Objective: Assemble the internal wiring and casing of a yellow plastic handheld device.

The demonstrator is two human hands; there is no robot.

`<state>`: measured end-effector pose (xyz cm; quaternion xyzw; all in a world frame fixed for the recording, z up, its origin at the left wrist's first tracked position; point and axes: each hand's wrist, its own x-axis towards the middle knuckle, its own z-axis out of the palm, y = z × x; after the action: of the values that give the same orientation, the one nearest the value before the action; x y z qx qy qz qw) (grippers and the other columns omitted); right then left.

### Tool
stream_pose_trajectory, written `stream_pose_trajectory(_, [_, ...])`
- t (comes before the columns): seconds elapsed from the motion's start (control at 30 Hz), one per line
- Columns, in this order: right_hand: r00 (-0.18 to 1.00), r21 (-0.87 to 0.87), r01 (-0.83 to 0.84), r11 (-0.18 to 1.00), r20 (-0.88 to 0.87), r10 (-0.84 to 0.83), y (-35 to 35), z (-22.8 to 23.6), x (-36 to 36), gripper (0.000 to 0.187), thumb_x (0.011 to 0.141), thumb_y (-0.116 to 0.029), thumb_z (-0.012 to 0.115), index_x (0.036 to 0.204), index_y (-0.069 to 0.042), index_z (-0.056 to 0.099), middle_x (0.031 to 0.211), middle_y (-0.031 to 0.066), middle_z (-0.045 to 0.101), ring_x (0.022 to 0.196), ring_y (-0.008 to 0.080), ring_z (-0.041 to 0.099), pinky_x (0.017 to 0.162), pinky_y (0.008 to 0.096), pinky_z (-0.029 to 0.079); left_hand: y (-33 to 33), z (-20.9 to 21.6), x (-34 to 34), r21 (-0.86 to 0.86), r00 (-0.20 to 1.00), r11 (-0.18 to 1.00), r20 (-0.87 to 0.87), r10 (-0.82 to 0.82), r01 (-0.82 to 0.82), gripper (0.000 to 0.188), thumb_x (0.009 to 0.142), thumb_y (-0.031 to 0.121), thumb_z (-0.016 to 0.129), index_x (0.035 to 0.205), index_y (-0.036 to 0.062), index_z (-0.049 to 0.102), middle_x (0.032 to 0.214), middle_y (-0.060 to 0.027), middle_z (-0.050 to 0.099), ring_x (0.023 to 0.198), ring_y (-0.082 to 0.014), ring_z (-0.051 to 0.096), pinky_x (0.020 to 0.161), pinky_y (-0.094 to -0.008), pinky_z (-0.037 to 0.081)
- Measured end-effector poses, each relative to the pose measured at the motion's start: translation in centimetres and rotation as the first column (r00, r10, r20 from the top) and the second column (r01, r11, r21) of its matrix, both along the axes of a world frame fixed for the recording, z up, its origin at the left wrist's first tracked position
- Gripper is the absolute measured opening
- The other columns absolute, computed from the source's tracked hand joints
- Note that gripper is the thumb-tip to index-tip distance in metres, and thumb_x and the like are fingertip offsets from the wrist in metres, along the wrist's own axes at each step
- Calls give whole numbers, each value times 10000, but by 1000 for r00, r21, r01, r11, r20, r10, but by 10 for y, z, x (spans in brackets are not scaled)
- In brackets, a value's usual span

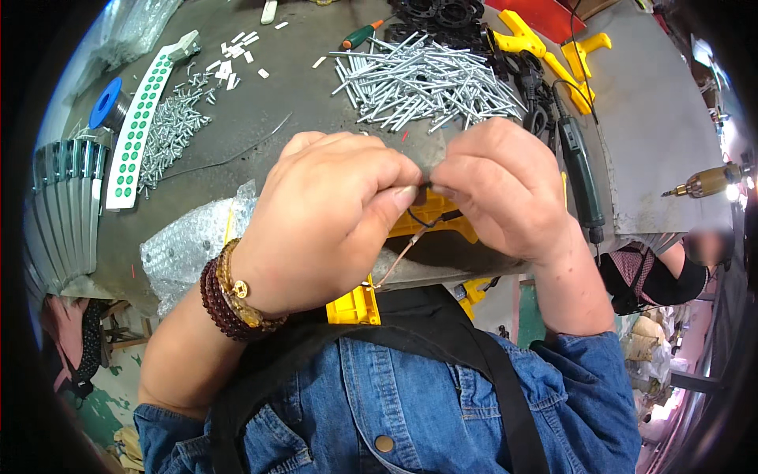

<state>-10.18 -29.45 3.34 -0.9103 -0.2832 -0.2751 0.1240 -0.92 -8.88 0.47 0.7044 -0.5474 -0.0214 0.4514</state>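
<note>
My left hand [328, 205] and my right hand [505, 186] meet over the table's near edge, both pinched closed on a thin black wire. Between the fingertips only a short dark piece of it shows. Just below, a dark loop of the wire [422, 224] hangs in front of a yellow plastic housing [433, 212], partly hidden by my hands. A pale brownish lead [401, 259] slants down toward another yellow plastic part [353, 308] by my apron. Beaded bracelets circle my left wrist.
Beyond my hands lies a heap of long screws [426, 83]. Shorter screws [175, 126], a green-dotted white strip [140, 126], a solder spool [109, 104] and bubble wrap [197, 241] are at left. At right are a dark electric screwdriver [580, 174] and yellow handles [521, 35].
</note>
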Motion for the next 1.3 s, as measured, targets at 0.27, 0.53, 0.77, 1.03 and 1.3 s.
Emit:
stream_pose_trajectory(0.27, [845,274,188,943,-534,-13,5,8,-7,219,941,-194,657,823,-25,583,761,118,571,672,304,576,578,350,466,0,-1,-1,-59,998,998,52,-20,23,50,845,90,648,887,64,645,769,-62,605,749,-273,586,763,-377,406])
stream_pose_trajectory(0.53, [955,268,74,960,-297,10,12,2,-4,161,883,-153,716,826,-40,617,737,81,585,654,276,587,559,348,466,1,-3,-2,-95,997,995,62,-36,42,88,810,75,648,894,48,641,794,-79,605,754,-284,576,761,-391,401])
stream_pose_trajectory(0.77, [877,396,124,910,-473,86,2,-3,0,172,888,-161,716,796,-47,626,702,72,580,627,274,582,545,349,453,1,-5,-3,-128,999,992,38,-17,21,85,800,59,643,882,44,633,790,-79,602,756,-285,576,755,-392,398])
stream_pose_trajectory(1.03, [906,401,172,900,-422,15,10,-7,-6,259,926,-237,675,760,-48,612,652,77,551,620,271,559,562,339,428,1,-3,-4,-137,998,990,60,-11,19,92,786,48,651,877,45,638,782,-73,608,738,-275,580,742,-390,396])
stream_pose_trajectory(1.3, [913,447,121,886,-400,77,14,-5,-5,257,907,-199,686,726,-35,603,648,85,525,589,285,525,554,361,404,1,-6,-4,-143,999,990,42,-13,19,97,780,48,651,876,48,636,785,-69,612,744,-271,586,742,-389,400])
